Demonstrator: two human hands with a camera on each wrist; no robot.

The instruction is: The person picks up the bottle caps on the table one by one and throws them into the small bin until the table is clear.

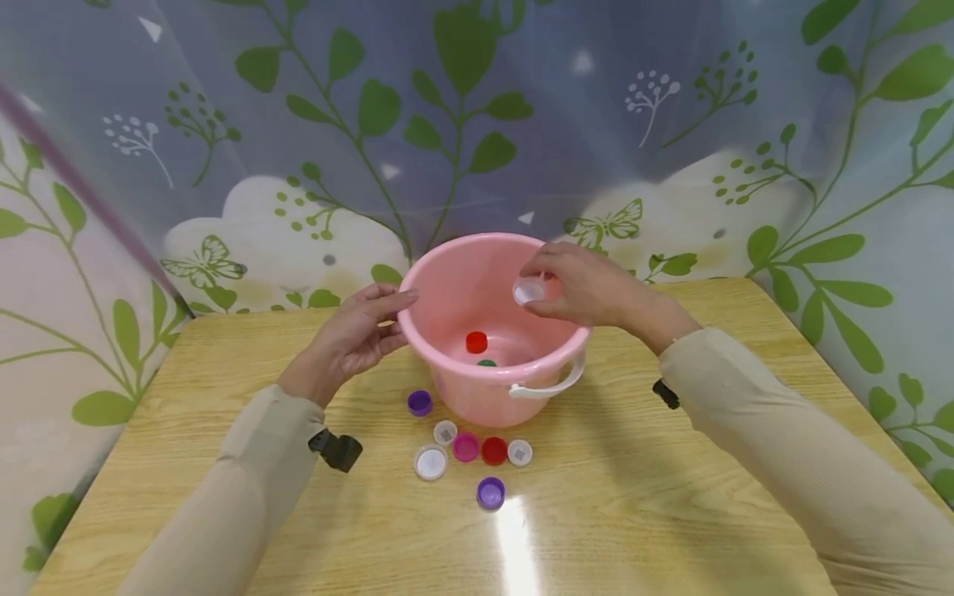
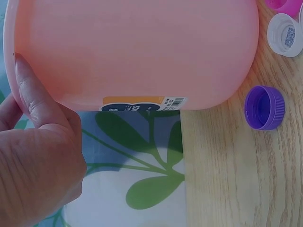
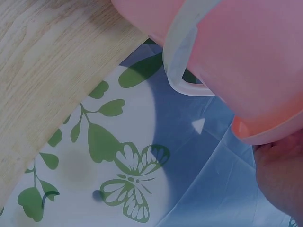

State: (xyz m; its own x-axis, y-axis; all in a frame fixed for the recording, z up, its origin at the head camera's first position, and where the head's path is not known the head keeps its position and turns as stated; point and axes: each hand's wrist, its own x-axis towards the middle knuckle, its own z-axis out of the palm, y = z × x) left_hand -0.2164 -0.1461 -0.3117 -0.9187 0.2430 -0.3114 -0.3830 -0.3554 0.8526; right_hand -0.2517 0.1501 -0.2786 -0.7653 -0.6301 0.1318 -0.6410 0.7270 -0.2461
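Near the middle of the table's (image 1: 671, 513) far edge stands a pink bucket (image 1: 477, 401). The left hand (image 1: 358, 327) pinches its rim on the left side. The right hand (image 1: 585, 285) holds a white cap (image 1: 528, 290) between thumb and fingers, just over the inside of the bucket. A red cap (image 1: 476, 342) and a green cap (image 1: 487, 362) lie at the bottom. Seven loose caps (image 1: 465, 447) lie on the table, on the bucket's near-edge side.

If the right fingers go loose too soon, the white cap could hit the rim and bounce away. If the left hand pulls down hard, the bucket might tip.

The front rim hides most of the green cap. A pinkish patch behind the white cap is hard to make out. The right wrist view cuts off that hand and does not show its cap.
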